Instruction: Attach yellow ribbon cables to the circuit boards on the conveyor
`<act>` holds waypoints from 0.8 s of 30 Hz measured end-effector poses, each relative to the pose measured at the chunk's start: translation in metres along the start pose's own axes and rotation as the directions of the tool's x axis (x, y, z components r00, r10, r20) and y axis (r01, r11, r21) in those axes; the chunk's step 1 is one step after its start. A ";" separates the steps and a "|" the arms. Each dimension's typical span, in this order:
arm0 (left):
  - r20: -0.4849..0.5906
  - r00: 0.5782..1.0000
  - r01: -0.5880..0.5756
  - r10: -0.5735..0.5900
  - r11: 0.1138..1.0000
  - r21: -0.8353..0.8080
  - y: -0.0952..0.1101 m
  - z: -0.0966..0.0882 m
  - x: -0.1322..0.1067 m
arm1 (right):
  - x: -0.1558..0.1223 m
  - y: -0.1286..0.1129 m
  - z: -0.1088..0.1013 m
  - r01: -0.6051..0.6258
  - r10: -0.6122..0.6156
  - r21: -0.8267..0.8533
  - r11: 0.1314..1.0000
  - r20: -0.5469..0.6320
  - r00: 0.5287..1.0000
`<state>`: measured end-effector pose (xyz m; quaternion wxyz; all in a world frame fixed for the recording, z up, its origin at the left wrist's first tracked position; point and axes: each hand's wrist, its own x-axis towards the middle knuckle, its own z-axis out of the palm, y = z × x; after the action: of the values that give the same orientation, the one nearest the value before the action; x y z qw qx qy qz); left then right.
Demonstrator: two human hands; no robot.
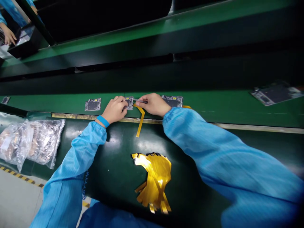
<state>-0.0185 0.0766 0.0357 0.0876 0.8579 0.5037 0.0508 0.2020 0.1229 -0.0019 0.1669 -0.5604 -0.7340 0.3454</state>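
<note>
My left hand (116, 109) is closed on a small circuit board (129, 103) lying on the green belt (225, 104). My right hand (154, 104) pinches thin metal tweezers (140, 101) whose tips reach the same board. A yellow flex ribbon (140, 118) hangs from the board toward me over the belt's edge. Both arms wear blue sleeves, and the left wrist carries a blue strap.
Two more boards lie on the belt, one (92, 104) left of my hands and one (173, 101) right. A pile of yellow ribbons (154, 180) sits on the dark bench. Plastic bags (30, 142) lie at left. A larger board (275, 93) rests far right. Another person's hand (8, 34) shows top left.
</note>
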 end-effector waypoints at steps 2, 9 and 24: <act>0.009 1.000 -0.016 0.016 1.000 0.012 0.001 0.001 0.000 | -0.001 0.000 -0.002 0.006 -0.005 -0.008 1.000 0.016 1.000; 0.026 0.998 -0.066 0.065 0.997 0.032 0.006 0.006 -0.003 | 0.002 -0.001 -0.011 -0.003 0.007 -0.076 0.997 0.046 0.999; 0.112 0.993 -0.045 0.026 0.985 0.168 0.050 0.013 -0.006 | -0.003 -0.001 -0.025 -0.059 0.070 -0.217 0.974 0.044 0.997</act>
<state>0.0237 0.0465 0.0329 0.0404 0.8726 0.4852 -0.0378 0.2178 0.1285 0.0174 0.0749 -0.5898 -0.7525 0.2834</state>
